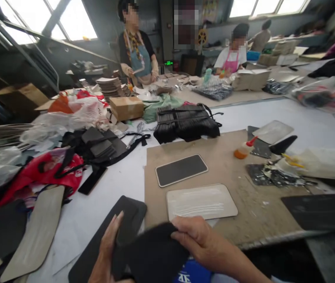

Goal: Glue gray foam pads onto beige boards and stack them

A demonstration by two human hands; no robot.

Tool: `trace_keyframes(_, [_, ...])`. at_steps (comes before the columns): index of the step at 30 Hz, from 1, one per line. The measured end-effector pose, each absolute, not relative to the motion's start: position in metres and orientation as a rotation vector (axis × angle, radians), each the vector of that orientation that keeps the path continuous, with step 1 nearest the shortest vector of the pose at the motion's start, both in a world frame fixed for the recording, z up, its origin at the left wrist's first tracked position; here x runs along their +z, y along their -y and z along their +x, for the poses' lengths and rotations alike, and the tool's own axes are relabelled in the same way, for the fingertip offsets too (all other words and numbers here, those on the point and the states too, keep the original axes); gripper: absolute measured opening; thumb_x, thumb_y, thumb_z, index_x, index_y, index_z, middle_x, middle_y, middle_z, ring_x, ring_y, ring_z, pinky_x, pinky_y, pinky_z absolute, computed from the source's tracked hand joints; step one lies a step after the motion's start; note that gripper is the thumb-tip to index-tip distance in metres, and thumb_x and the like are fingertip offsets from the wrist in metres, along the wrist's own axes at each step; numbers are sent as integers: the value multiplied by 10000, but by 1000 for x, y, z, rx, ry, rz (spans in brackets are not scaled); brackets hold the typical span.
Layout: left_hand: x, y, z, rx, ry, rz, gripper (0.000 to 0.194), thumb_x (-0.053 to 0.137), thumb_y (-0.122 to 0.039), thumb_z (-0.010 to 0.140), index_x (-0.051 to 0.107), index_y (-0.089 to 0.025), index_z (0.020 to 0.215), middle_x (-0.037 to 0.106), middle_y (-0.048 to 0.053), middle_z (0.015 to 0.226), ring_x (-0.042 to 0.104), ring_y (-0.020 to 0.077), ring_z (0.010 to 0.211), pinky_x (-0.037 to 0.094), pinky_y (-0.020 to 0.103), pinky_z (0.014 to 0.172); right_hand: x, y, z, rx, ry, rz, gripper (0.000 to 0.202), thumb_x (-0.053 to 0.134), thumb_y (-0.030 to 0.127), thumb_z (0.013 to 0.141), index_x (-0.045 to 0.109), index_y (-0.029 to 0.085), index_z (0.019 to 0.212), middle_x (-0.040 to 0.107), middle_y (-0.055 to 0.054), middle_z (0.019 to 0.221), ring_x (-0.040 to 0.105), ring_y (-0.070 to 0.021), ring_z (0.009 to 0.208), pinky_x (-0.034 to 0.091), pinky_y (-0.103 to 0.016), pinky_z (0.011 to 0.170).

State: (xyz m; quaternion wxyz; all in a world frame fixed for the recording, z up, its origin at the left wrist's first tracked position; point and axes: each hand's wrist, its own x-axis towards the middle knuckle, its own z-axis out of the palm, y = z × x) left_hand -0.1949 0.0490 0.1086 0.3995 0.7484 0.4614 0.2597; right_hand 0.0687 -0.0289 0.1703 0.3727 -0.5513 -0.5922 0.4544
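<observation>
A dark, bendable sheet [155, 251] is held between my two hands at the bottom of the head view, its near part cut off by the frame. My right hand [195, 237] pinches its upper right corner. At its left side, my left hand [108, 249] supports it with the fingers pointing up. Dark rounded panels [93, 243] lie on the white table just beyond my left hand. Past my right hand, a pale panel with white streaks [201, 201] rests on brown board [229, 177], and a smaller dark panel with a light rim [182, 169] lies behind it.
An orange glue bottle [244, 148] and a white container [326, 162] stand at the right. Bundled black pieces [187, 122] and a cardboard box [127, 108] sit farther back. A red bag [46, 169] and a phone [92, 180] are at left. Several people work beyond.
</observation>
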Motion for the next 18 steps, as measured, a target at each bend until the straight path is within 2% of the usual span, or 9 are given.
trace_keyframes(2, [103,-58,-180,585,-1061,1780,1143,666,-694,469,134,-312,1407,277,76,1454,212,379,1319,162,548,1082,178,43,87,1135,1552,-1436,222,384,304,898,562,191,825,551,21,749,491,-82,705,375,-170,678])
trace_keyframes(4, [94,-65,-167,507,-1029,1632,1144,606,-752,477,134,-286,1409,315,106,1432,226,361,1319,178,515,1084,179,55,102,1104,1596,-1465,235,373,296,905,583,194,878,577,8,780,512,-88,738,385,-175,709])
trace_keyframes(7, [79,-66,-148,357,-1064,1421,1060,616,-747,470,314,-242,1351,416,132,1362,317,353,1279,266,458,1059,177,71,121,1082,1608,-1472,258,361,297,907,599,198,910,605,-6,802,533,-100,761,405,-185,732])
trace_keyframes(10, [74,-54,-130,133,-1013,1192,749,661,-651,540,547,-197,1124,600,118,1126,511,313,1105,415,395,934,167,88,139,1096,1478,-1530,262,373,323,900,609,208,897,626,-10,813,553,-116,773,422,-199,747])
trace_keyframes(13, [79,-38,-119,24,-944,1011,421,711,-464,611,608,-179,903,650,59,890,595,220,887,467,312,788,143,106,156,1133,1257,-1649,269,398,365,885,615,209,860,633,-9,799,565,-128,750,439,-204,722])
trace_keyframes(15, [84,-32,-117,31,-941,852,336,739,-376,601,600,-176,833,643,33,827,600,172,780,468,275,717,119,117,167,1097,1117,-1744,287,416,404,866,618,201,852,636,-19,791,568,-145,745,449,-212,702])
trace_keyframes(18, [88,-33,-117,101,-1011,610,315,759,-290,579,583,-187,820,647,13,807,607,140,712,467,257,683,84,127,180,994,975,-1890,337,429,461,833,624,188,858,641,-47,816,574,-187,792,454,-249,732])
